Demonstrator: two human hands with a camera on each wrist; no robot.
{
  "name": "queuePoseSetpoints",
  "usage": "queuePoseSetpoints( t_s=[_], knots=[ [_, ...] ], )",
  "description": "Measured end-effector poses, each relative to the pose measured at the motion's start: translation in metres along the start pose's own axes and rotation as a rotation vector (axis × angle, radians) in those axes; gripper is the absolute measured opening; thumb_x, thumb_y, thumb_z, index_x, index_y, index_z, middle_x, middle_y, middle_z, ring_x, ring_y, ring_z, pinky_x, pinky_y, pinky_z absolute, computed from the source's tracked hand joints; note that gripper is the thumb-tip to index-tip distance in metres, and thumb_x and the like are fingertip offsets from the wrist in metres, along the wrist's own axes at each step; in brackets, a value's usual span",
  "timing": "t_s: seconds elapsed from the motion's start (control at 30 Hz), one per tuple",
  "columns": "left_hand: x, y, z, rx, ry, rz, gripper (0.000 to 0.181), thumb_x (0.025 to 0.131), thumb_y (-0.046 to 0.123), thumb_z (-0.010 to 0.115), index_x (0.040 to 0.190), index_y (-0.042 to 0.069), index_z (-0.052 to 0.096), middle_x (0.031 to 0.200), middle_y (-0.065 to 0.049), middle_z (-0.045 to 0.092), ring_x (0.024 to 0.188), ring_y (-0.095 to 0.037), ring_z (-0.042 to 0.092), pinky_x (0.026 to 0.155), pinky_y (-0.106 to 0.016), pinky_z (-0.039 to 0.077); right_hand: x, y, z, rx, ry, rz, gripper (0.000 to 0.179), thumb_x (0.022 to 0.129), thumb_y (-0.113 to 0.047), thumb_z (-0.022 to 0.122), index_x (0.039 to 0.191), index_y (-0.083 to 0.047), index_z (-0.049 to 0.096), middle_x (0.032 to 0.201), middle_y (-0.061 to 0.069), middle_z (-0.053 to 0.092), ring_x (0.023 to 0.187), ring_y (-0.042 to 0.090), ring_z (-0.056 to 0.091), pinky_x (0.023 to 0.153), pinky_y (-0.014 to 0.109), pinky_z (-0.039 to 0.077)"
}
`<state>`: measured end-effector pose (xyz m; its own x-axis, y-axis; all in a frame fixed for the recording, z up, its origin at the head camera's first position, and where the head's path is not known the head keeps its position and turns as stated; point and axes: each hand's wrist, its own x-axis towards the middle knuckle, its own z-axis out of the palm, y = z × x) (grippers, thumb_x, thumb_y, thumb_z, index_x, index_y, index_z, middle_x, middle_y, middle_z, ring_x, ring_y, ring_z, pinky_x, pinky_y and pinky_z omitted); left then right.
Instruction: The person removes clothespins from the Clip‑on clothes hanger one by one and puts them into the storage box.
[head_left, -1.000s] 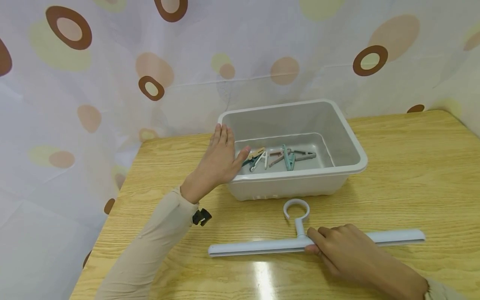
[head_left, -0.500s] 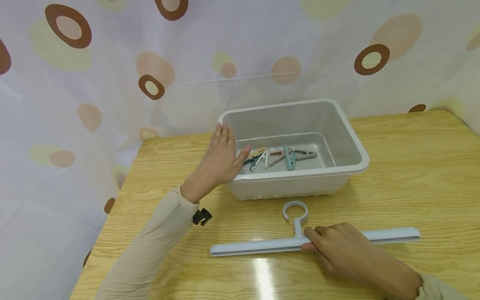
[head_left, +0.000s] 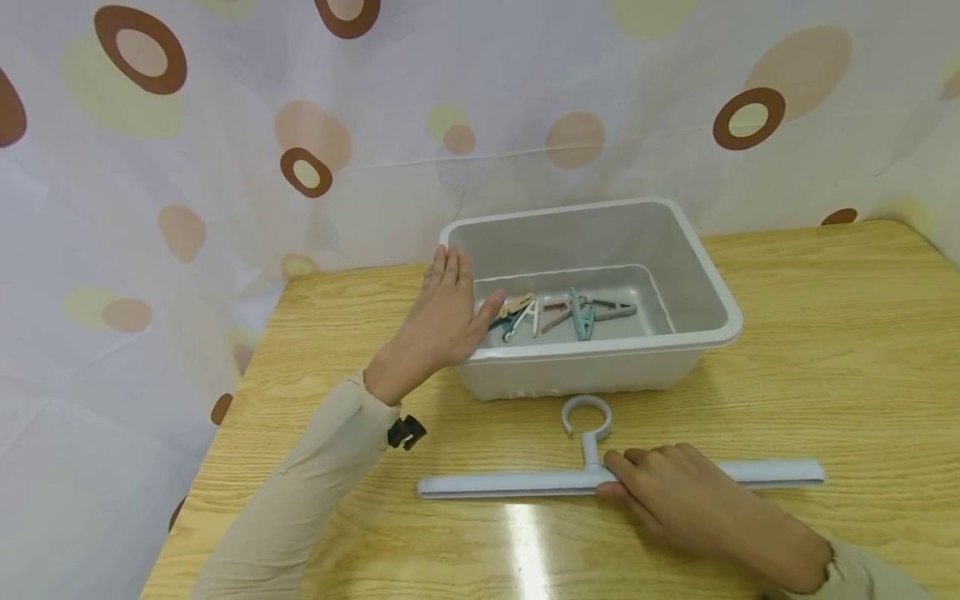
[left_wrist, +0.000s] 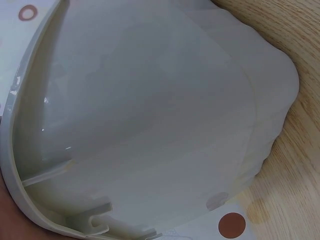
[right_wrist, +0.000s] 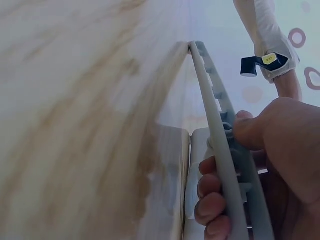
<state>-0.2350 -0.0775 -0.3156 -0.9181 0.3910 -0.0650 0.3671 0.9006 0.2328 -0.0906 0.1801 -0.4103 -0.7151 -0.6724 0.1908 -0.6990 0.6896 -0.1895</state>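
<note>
My left hand [head_left: 442, 321] lies on the left rim of a light grey plastic basin [head_left: 592, 367], fingers straight, thumb over the inside. The left wrist view is filled by the outer wall of that basin [left_wrist: 150, 110]. Several clothespins in teal, white, tan and grey lie on its floor, among them a teal clothespin [head_left: 581, 317]. In front of the basin, my right hand [head_left: 678, 504] grips a pale blue-grey hanger [head_left: 510, 483] with a straight bar and a ring hook. The right wrist view shows thumb and curled fingers around the hanger's ribbed, hollow bar [right_wrist: 215, 110].
The wooden table [head_left: 840, 350] carries the basin, with its left edge beyond my left sleeve. A patterned cloth [head_left: 510, 83] hangs behind and at the left. A black buckle [head_left: 406, 432] sticks out at my left wrist.
My right hand has shifted slightly left with the hanger, and the bar now lies more level across the view. The left hand stays on the basin rim.
</note>
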Motion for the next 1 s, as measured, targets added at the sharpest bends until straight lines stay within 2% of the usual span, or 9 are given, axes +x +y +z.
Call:
queuePoseSetpoints(
  t_s=[0.33,0.6,1.0],
  knots=[
    [0.0000,0.0002,0.0000,0.005,-0.010,-0.007,0.078,0.103,0.049,0.023,0.148,-0.011,0.002,0.156,-0.027,-0.006,0.144,-0.035,-0.015,0.118,-0.042,-0.003,0.0022,0.0018,0.0050,-0.038,0.009,-0.013,0.032,0.096,-0.040,0.056,0.074,-0.019,0.046,0.063,-0.013,0.040,0.051,0.002,0.038,0.041,0.023,0.034],
    [-0.0002,0.0009,-0.0008,0.008,-0.007,-0.002,0.077,0.104,0.048,0.024,0.148,-0.011,0.003,0.156,-0.027,-0.005,0.144,-0.035,-0.014,0.118,-0.041,-0.002,0.0021,0.0047,0.0080,-0.069,-0.022,-0.028,0.032,0.094,-0.045,0.056,0.078,-0.018,0.050,0.066,-0.011,0.045,0.053,0.005,0.045,0.042,0.024,0.036],
    [-0.0002,0.0007,-0.0007,0.012,-0.011,-0.008,0.077,0.104,0.048,0.024,0.148,-0.010,0.001,0.156,-0.026,-0.006,0.144,-0.034,-0.014,0.118,-0.040,-0.003,0.0011,0.0074,0.0085,-0.099,-0.004,-0.071,0.032,0.094,-0.046,0.056,0.085,-0.015,0.057,0.072,-0.009,0.048,0.061,0.008,0.049,0.048,0.025,0.043]
  ],
)
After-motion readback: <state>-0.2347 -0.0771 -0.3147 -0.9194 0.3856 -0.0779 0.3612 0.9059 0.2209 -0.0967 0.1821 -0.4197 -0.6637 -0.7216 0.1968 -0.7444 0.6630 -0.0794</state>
